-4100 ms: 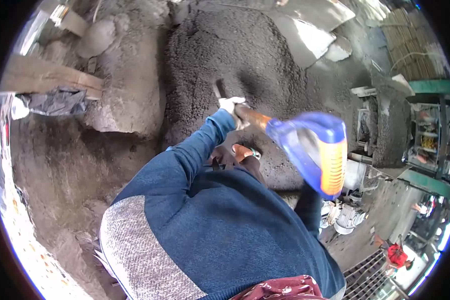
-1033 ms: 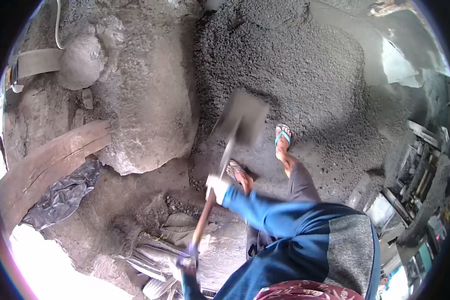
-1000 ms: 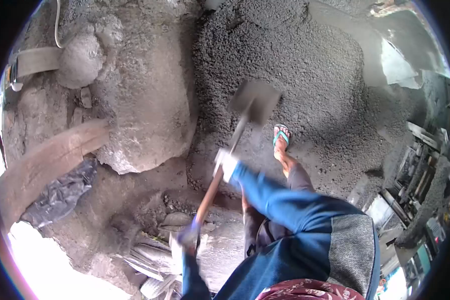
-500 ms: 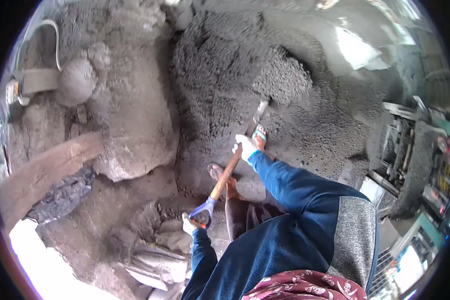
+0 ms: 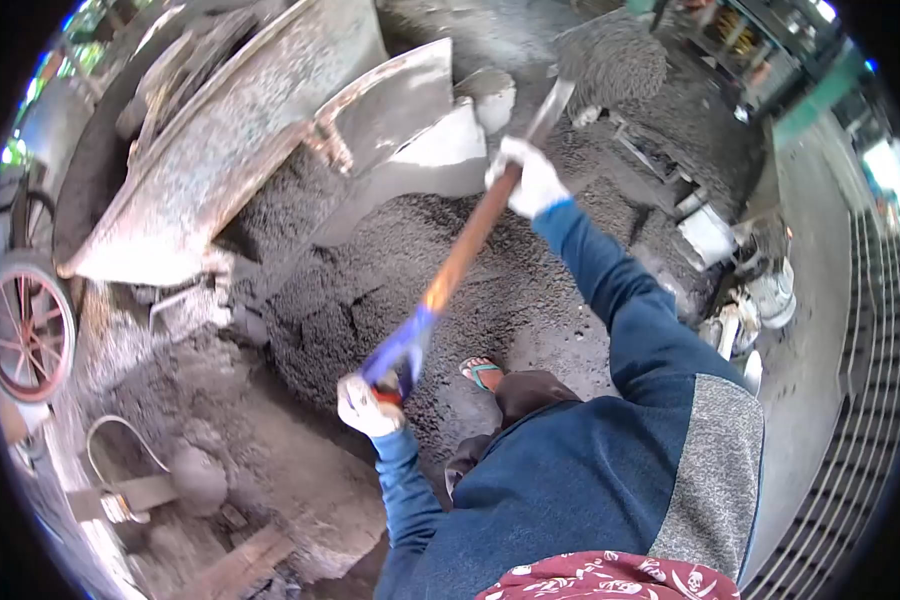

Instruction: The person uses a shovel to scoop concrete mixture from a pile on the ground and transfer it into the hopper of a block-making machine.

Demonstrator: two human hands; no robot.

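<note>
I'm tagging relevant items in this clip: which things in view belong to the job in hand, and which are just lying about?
In the job:
shovel, left hand on its grip, right hand on its shaft
dark load on its blade
dark heap

Apparently just lying about:
wooden plank
spoked wheel
pale boxy object

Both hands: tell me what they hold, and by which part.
A shovel: the left hand grips its blue handle, the right hand its brown shaft, toward the loaded end.

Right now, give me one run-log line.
Left hand: on shovel D-handle | Right hand: on shovel shaft | Load: grey mix heaped at shaft's far end
</note>
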